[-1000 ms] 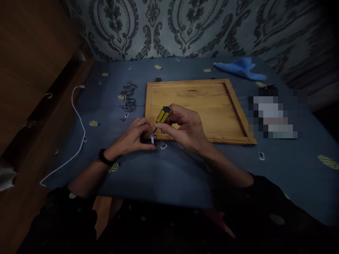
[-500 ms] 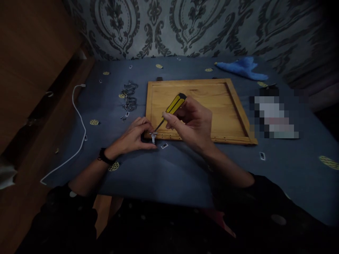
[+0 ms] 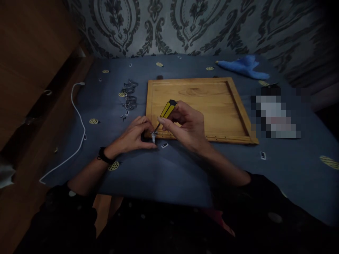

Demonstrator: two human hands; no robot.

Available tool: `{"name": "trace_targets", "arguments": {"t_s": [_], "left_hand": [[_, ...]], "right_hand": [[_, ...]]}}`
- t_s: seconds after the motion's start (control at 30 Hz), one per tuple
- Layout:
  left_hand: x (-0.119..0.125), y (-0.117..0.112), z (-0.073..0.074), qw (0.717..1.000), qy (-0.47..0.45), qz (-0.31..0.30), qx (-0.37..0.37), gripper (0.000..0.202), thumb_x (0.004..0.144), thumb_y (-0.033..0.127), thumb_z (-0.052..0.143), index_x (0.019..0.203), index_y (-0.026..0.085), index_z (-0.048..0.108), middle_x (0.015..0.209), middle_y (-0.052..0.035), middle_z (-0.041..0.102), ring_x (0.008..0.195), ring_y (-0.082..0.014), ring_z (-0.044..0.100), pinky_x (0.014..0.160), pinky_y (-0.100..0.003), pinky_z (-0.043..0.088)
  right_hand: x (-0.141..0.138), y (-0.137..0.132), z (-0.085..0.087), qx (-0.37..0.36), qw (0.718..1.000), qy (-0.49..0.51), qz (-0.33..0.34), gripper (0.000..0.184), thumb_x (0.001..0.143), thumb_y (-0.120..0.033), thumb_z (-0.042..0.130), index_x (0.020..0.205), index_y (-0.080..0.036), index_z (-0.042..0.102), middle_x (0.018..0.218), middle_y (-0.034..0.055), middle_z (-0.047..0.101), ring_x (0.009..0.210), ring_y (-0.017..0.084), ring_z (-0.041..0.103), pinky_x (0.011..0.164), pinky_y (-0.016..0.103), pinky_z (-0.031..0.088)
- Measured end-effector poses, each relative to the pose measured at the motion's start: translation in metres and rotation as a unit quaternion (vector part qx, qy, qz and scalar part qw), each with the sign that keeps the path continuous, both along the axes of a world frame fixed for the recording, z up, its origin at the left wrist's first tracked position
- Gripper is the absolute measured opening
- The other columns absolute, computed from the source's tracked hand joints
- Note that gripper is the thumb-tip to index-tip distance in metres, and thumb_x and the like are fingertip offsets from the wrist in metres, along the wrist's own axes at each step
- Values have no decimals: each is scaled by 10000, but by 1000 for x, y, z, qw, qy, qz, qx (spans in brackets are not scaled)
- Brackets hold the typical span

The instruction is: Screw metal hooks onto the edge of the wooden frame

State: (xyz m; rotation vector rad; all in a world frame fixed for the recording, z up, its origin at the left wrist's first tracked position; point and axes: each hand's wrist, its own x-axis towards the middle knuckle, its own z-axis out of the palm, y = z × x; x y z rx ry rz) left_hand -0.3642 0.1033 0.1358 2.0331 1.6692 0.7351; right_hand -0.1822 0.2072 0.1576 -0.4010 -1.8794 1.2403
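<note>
My right hand [image 3: 185,125] grips a yellow-and-black screwdriver [image 3: 167,110], its shaft slanting down to the left. The tip is at a small silver metal hook [image 3: 153,137] on the near left corner of a framed wooden board [image 3: 217,102]. With thumb and fingers, my left hand [image 3: 136,134] pinches around that hook, pressing it to the board's near edge. Small dark holes run along this edge. Fingers cover part of the hook, and any screw under the tip is too small to make out.
Several metal hooks [image 3: 129,95] lie in a pile left of the board, with a few small screws [image 3: 123,118] below them. A white cable [image 3: 79,109] curves along the left side. At the back right rests a blue cloth [image 3: 243,67]; a pixelated item [image 3: 275,113] lies right of the board.
My right hand and the screwdriver have moved a little left and down, and the screwdriver stands more upright. My left hand keeps its place on the hook.
</note>
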Motion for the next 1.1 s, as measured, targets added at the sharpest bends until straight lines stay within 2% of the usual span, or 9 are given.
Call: {"name": "trace_targets", "arguments": {"t_s": [0.27,0.43,0.6,0.83,1.1], "left_hand": [[-1,1,-2,1000,2,-2,-2,475,781,607,798,943,195,628,1033,-48,611,990,-244,535,913,-376,444],[-1,1,-2,1000,4,-2,-2,478,787,611,790,952,192,630,1056,-54,624,991,-246,542,936,-394,437],[-2,1,-3,1000,1,-5,3,501,769,627,801,960,194,635,1061,-54,631,981,-244,543,919,-382,441],[-1,1,-3,1000,10,-1,1,479,776,594,807,963,189,631,1080,-57,628,1006,-247,540,937,-379,445],[0,0,-1,1000,8,-4,1,469,786,583,804,960,190,617,1091,-59,613,1019,-252,532,935,-379,447]], "right_hand": [[1,0,3,-23,999,-4,35,315,849,-470,815,872,-230,611,716,-52,609,563,103,565,554,266,533],[0,-1,1,-22,999,15,26,269,857,-454,811,897,-221,681,766,-35,654,602,109,605,577,268,553],[-1,-1,-3,-3,1000,26,1,291,830,-400,843,826,-215,618,712,-54,617,570,100,594,561,260,515],[-2,-3,-3,-7,1000,15,-22,407,803,-487,849,785,-236,528,661,-72,573,537,101,575,509,253,484],[-4,-8,-3,-7,998,55,-42,398,808,-470,850,777,-251,519,627,-82,552,498,98,541,467,261,478]]}}
